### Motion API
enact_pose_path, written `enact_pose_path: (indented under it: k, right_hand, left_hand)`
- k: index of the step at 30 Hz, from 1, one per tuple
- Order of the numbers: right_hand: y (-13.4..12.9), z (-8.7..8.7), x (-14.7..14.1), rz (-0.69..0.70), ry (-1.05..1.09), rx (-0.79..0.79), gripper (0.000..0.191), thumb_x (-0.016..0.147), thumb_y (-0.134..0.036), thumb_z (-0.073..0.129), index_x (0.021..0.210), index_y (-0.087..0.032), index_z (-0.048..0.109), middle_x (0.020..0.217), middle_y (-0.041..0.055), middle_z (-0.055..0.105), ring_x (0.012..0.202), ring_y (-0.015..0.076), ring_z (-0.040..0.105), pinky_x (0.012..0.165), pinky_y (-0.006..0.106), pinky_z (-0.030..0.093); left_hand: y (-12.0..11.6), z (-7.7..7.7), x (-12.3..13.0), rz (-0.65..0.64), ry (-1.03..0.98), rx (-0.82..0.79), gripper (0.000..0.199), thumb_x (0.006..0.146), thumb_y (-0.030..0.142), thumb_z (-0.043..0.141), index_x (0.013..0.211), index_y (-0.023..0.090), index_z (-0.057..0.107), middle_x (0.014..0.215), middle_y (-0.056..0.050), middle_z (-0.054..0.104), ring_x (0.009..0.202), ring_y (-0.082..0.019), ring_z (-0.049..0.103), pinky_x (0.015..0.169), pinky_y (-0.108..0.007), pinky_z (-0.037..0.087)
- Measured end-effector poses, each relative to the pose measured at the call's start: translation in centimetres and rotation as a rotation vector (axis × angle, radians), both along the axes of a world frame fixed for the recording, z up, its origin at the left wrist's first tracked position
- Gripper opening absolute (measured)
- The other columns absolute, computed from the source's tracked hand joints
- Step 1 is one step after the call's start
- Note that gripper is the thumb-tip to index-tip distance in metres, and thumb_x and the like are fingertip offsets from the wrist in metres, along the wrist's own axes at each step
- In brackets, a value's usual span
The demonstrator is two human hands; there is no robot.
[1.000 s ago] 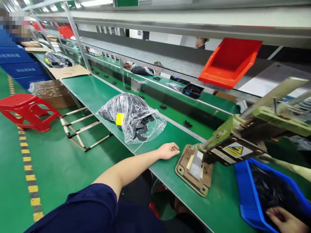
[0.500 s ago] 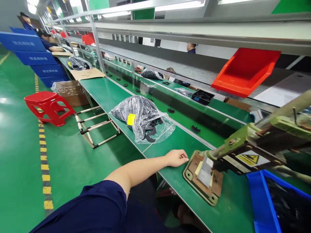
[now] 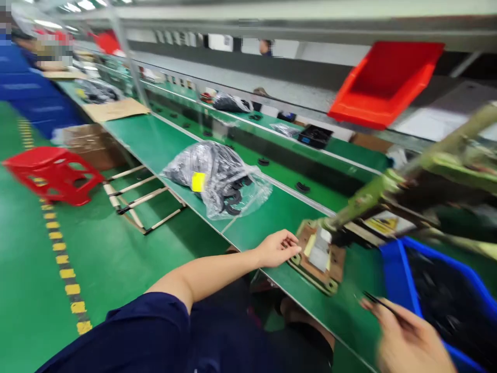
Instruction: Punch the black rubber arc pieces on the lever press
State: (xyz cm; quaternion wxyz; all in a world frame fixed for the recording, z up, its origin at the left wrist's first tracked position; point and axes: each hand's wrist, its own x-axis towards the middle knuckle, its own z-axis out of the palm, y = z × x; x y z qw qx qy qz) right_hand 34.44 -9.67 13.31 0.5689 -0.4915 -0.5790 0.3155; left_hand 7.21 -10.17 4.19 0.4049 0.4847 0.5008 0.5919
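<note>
My left hand point(image 3: 277, 248) rests at the left edge of the press base point(image 3: 315, 256), fingers loosely bent and thumb apart, holding nothing I can see. On that base is a grey metal block point(image 3: 320, 249) with yellow strips beside it. Blurred by motion, my right hand point(image 3: 413, 336) is in front of the blue bin point(image 3: 402, 280), pinching a thin black part point(image 3: 378, 300). Dark pieces point(image 3: 452, 298) fill the bin; their shape is smeared. The press arm point(image 3: 365, 199) slants up to the right.
A clear plastic bag point(image 3: 217, 176) of black curved pieces lies on the green bench. Curved black parts point(image 3: 302, 187) sit on the conveyor strip behind. A red bin point(image 3: 388, 85) hangs above. A red stool point(image 3: 54, 173) and a pipe frame point(image 3: 143, 199) stand on the floor left.
My right hand has come into view at the lower right with a thin black part. My left hand's fingers have loosened beside the press base. The camera view has shifted.
</note>
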Motion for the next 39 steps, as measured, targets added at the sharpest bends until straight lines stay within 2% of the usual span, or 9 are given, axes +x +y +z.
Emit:
enact_pose_path:
  k: [2,7,14,23,27,30,34,36,39]
  right_hand:
    - [-1.6,-2.2,-2.3,0.191,0.002,0.068,0.031,0.078,-0.051,0.085,0.089,-0.025,0.074,0.078,0.0067,0.076,0.066,0.0236,0.076,0.066,0.044,0.07]
    - [-3.3,-5.9,-5.4,0.329,-0.041,0.032,0.02,0.088,-0.042,0.077,0.099,-0.025,0.075,0.101,0.0077,0.079,0.093,0.0213,0.078,0.088,0.042,0.069]
    - [-4.0,-5.7,-5.1,0.455,-0.04,0.072,0.015,0.092,-0.036,0.074,0.104,-0.027,0.076,0.101,0.0056,0.078,0.095,0.0199,0.074,0.088,0.039,0.064]
    - [-4.2,-6.3,-4.5,0.44,-0.097,0.07,0.015,0.095,-0.035,0.071,0.105,-0.026,0.076,0.102,0.0064,0.078,0.097,0.0198,0.074,0.09,0.039,0.064]
    - [-3.6,-5.1,-4.0,0.544,-0.153,0.141,0.015,0.093,-0.03,0.072,0.107,-0.028,0.079,0.102,0.0056,0.079,0.097,0.0201,0.075,0.09,0.039,0.064]
    - [-2.7,-3.9,-3.8,0.675,-0.213,0.202,0.019,0.093,-0.024,0.071,0.109,-0.03,0.08,0.102,0.0048,0.08,0.095,0.0188,0.076,0.085,0.035,0.065]
    - [-1.2,-2.5,-2.7,0.745,-0.394,0.264,0.028,0.094,-0.024,0.07,0.12,-0.031,0.077,0.115,0.0063,0.079,0.107,0.0193,0.076,0.093,0.036,0.065]
    - [0.0,-1.0,-1.3,0.602,-0.441,0.282,0.025,0.094,-0.026,0.071,0.117,-0.029,0.077,0.115,0.0064,0.078,0.109,0.02,0.075,0.097,0.039,0.064]
    - [2.5,3.2,1.2,0.172,-0.272,0.407,0.014,0.092,-0.025,0.072,0.106,-0.024,0.078,0.104,0.0055,0.076,0.1,0.0187,0.073,0.094,0.037,0.061]
  left_hand:
    - [-3.1,1.3,1.4,-0.102,0.058,0.108,0.041,0.09,0.043,0.08,0.119,0.017,0.068,0.105,-0.007,0.071,0.087,-0.015,0.068,0.081,-0.031,0.057]
    - [-6.6,3.7,1.7,-0.231,0.173,0.287,0.032,0.097,0.037,0.074,0.123,0.018,0.072,0.11,-0.01,0.071,0.091,-0.018,0.07,0.084,-0.035,0.06]
    - [-7.9,4.6,1.7,-0.112,0.319,0.375,0.019,0.098,0.031,0.073,0.112,0.021,0.075,0.099,-0.007,0.075,0.09,-0.019,0.072,0.081,-0.035,0.06]
    - [-8.1,4.6,1.6,-0.155,0.264,0.346,0.019,0.095,0.031,0.077,0.111,0.021,0.076,0.097,-0.006,0.075,0.086,-0.017,0.071,0.081,-0.034,0.06]
    - [-7.9,4.9,2.0,-0.357,0.002,0.0,0.03,0.098,0.048,0.072,0.105,0.019,0.072,0.089,-0.006,0.076,0.078,-0.017,0.074,0.073,-0.033,0.062]
    - [-7.0,5.0,2.2,-0.58,-0.244,-0.266,0.044,0.086,0.057,0.082,0.093,0.018,0.063,0.08,-0.005,0.075,0.069,-0.017,0.073,0.066,-0.031,0.06]
    - [-5.3,4.8,1.7,-0.638,-0.293,-0.293,0.05,0.072,0.051,0.095,0.092,0.019,0.062,0.08,-0.001,0.074,0.07,-0.013,0.071,0.067,-0.028,0.057]
    - [-3.9,4.6,1.2,-0.531,-0.256,-0.225,0.048,0.073,0.048,0.094,0.101,0.019,0.069,0.079,0.001,0.072,0.07,-0.011,0.067,0.069,-0.026,0.055]
    - [-0.7,3.8,0.5,-0.278,-0.22,-0.133,0.046,0.076,0.048,0.091,0.103,0.017,0.071,0.079,0.001,0.07,0.07,-0.01,0.065,0.07,-0.026,0.055]
